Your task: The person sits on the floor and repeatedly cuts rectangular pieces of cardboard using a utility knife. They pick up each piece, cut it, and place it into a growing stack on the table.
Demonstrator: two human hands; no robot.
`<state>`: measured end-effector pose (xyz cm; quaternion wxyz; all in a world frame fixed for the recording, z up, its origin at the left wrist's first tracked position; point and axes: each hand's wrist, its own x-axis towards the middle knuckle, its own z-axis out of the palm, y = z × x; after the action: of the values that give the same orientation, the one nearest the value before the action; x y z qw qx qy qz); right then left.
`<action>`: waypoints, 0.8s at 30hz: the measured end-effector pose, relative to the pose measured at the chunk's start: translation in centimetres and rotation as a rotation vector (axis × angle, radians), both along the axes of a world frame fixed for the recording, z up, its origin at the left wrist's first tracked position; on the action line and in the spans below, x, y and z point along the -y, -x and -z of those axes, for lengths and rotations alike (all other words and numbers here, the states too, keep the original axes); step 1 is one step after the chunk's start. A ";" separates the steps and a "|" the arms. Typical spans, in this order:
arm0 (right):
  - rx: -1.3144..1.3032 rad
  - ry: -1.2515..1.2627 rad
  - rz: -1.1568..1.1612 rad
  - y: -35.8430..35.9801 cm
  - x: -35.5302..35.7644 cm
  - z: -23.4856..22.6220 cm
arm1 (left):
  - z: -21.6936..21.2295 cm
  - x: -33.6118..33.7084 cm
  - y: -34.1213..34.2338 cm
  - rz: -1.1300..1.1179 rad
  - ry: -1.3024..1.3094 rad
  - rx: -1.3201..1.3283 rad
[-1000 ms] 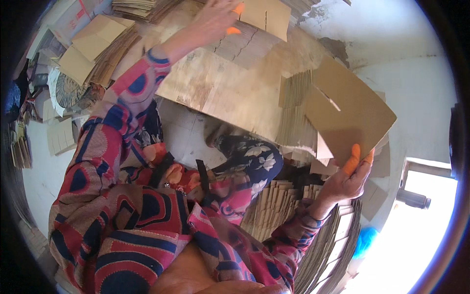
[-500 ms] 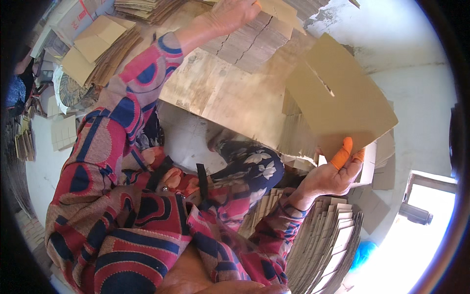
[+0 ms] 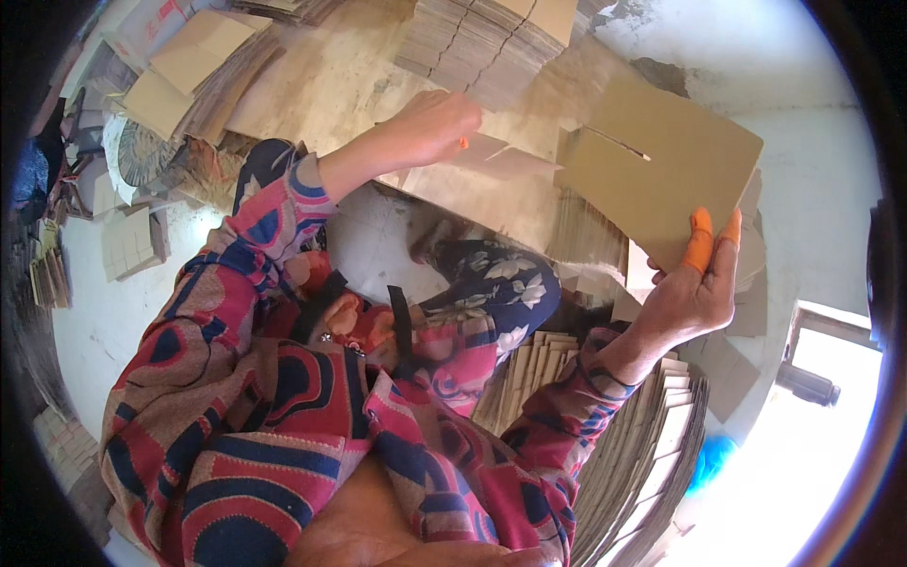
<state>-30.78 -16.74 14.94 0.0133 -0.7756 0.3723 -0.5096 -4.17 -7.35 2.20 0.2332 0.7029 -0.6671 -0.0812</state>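
My right hand (image 3: pixel 694 283), with orange covers on two fingertips, pinches a brown cardboard sheet (image 3: pixel 675 161) by its near right corner. One long slit runs inward from the sheet's left edge. My left hand (image 3: pixel 430 128) is closed on a smaller cardboard strip (image 3: pixel 510 159), seen nearly edge-on over the wooden table (image 3: pixel 321 90). The strip's right end lies close to the sheet's slit; whether they touch I cannot tell. Under the sheet stands a stack of cardboard pieces (image 3: pixel 588 231) at the table's near right edge.
A tall stack of cardboard strips (image 3: pixel 487 42) stands at the table's far side. More flat cardboard (image 3: pixel 194 57) is piled at the far left. Beside my right forearm are rows of cardboard (image 3: pixel 642 454) and a blue thing (image 3: pixel 710 463). The white wall (image 3: pixel 803 161) bounds the right.
My left hand has come back from the far stack toward me, bringing a cardboard strip. My right hand has shifted slightly right and away from me, and the sheet has turned.
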 end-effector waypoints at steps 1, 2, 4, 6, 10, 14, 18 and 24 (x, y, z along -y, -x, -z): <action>-0.038 0.018 -0.030 0.2 0.1 -0.3 | 1.0 0.5 0.1 0.002 -0.009 -0.046; -0.072 0.034 -0.067 0.2 0.3 -0.5 | 0.9 0.5 0.3 0.001 0.002 -0.031; -0.091 0.014 -0.127 -0.1 0.3 -0.9 | 0.7 0.7 0.6 -0.006 0.023 0.000; -0.072 -0.083 -0.169 -0.9 -0.3 -1.5 | 1.2 1.2 0.9 -0.023 0.003 -0.020; -0.127 -0.193 -0.225 -2.8 -0.4 -0.5 | 1.2 0.9 1.5 -0.049 0.009 -0.051; -0.185 -0.280 -0.295 -3.3 -0.4 0.2 | 1.7 1.5 1.3 -0.066 0.067 0.008; -0.363 -0.333 -0.323 -4.1 1.1 3.2 | 1.2 1.6 1.3 -0.048 0.023 -0.029; -0.511 -0.374 -0.330 -6.6 0.4 6.7 | 1.5 0.6 1.7 -0.034 0.070 -0.048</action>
<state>-24.21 -17.14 8.25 0.1437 -0.9118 0.3204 -0.2130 -5.87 -7.97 0.67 0.2750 0.7033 -0.6518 -0.0708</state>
